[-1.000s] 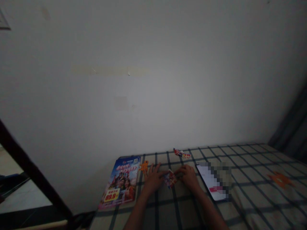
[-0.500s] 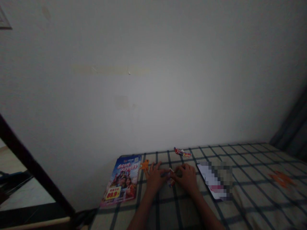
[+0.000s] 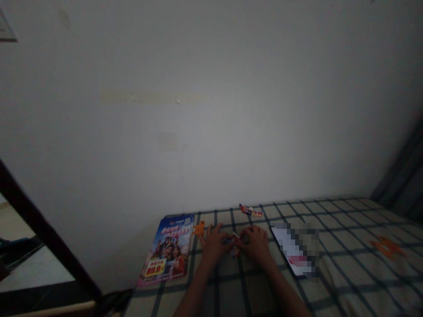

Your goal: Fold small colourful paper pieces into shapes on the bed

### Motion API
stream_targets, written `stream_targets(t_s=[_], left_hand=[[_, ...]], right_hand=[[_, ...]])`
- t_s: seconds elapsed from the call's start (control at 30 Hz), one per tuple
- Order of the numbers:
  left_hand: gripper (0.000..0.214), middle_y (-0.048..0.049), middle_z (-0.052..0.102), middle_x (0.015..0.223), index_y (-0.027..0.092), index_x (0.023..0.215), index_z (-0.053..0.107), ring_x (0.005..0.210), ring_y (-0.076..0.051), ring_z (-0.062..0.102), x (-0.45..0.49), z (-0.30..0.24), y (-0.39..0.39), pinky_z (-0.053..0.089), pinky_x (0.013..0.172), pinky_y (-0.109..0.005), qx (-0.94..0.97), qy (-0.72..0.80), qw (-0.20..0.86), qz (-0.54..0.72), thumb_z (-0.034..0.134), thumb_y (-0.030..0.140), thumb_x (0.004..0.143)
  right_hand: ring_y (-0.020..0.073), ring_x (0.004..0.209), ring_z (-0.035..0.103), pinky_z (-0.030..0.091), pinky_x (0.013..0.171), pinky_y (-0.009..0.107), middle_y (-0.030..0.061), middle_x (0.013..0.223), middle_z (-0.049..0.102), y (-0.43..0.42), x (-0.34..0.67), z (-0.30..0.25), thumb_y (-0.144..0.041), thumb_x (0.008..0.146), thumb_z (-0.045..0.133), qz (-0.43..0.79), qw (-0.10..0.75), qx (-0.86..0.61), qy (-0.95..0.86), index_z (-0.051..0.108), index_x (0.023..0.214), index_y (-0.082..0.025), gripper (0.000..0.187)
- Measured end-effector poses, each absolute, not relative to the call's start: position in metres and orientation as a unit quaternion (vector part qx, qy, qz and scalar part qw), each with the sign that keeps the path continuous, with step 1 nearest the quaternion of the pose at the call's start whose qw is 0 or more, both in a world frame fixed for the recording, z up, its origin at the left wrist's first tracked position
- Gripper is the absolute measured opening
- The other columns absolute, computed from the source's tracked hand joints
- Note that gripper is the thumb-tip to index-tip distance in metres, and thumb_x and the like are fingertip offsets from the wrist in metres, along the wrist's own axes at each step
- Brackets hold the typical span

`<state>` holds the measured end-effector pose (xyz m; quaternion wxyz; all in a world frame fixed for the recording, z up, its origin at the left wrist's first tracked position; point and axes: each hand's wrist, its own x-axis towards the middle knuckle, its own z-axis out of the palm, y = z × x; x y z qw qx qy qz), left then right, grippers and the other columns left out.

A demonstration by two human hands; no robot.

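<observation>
A small folded piece of colourful printed paper (image 3: 235, 252) lies low over the checked cloth, between my two hands. My left hand (image 3: 214, 243) pinches its left side, thumb and index finger pointing inward. From the other side my right hand (image 3: 257, 242) holds it with bent fingers, and a white edge shows between the fingertips. Much of the paper is hidden by the fingers. Just beyond my left hand is a flat orange cut-out shape (image 3: 198, 229). Left of it lies a stack of printed flyers (image 3: 170, 251) with a blue top.
Toward the wall lies another crumpled or folded printed strip (image 3: 251, 211). A partly pixelated flat device with a bright screen (image 3: 291, 248) is right of my hands. A second orange shape (image 3: 387, 247) lies farther right on the checked cloth (image 3: 350, 215). A dark post (image 3: 46, 231) slants at left.
Both hands stay nearly in place on the paper. The right fingers have shifted slightly left, closer to the left hand.
</observation>
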<state>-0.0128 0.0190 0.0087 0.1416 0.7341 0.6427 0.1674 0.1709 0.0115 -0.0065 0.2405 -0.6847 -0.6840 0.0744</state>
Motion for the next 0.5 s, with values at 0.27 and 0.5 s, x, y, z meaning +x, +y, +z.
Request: stream_targets(t_s=[0.27,0.5], left_hand=[[0.033,0.0104,0.036,0.158,0.056,0.115,0.067,0.149,-0.04,0.019,-0.025,0.007,0.028,0.006,0.113,-0.074,0.753,0.626,0.165,0.122,0.065,0.051,0.083],[0.039,0.0121,0.031,0.161,0.058,0.121,0.061,0.15,-0.038,0.016,-0.035,0.017,0.032,0.008,0.115,-0.07,0.775,0.6,0.185,0.07,0.062,0.049,0.083]], right_hand=[[0.0288,0.119,0.048,0.028,0.105,0.043,0.0054,0.115,0.062,0.013,0.177,-0.006,-0.056,0.077,0.071,0.095,0.243,-0.671,-0.694,0.074,0.096,-0.032,0.031],[0.0272,0.118,0.05,0.028,0.106,0.041,0.0031,0.114,0.064,0.017,0.185,-0.008,-0.05,0.074,0.075,0.121,0.245,-0.652,-0.707,0.075,0.096,-0.035,0.026]])
